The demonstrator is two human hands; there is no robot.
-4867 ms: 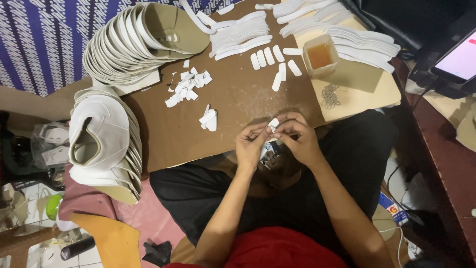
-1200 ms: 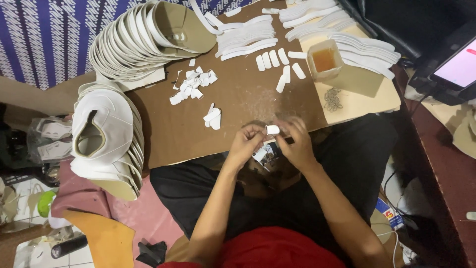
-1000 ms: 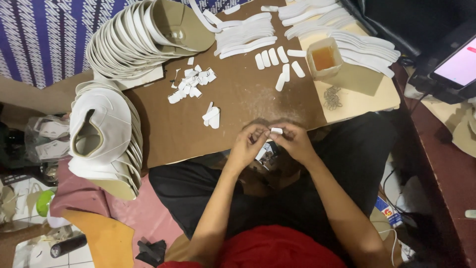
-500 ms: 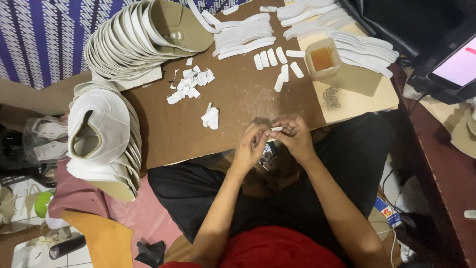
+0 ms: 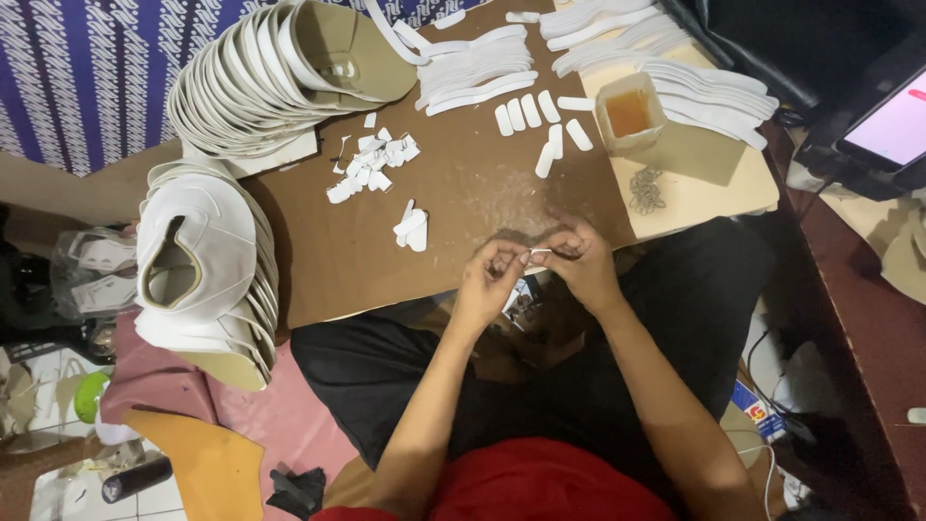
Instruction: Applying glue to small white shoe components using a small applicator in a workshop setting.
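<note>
Far left, off the bench: a stack of white shaped pieces [image 5: 198, 275] overhanging the brown bench [image 5: 318, 260] at its left edge. Upper left: a fanned stack of white-and-tan pieces [image 5: 280, 72] against the far edge. Centre-left: a scatter of small white tabs [image 5: 371, 164], then a small pile of white tabs [image 5: 413, 227]; bare board lies between these and the near edge. Centre, at the near edge: left hand [image 5: 487, 285] and right hand [image 5: 579, 265], fingers of both pinched shut on a small white piece [image 5: 536, 253], held just above the bench edge; its shape is probably a thin strip, too small to tell. Right: a row of white strips [image 5: 540, 121], a small tan cup of amber liquid [image 5: 629, 114]. Against half a second ago, hands and piece sit much the same.
</note>
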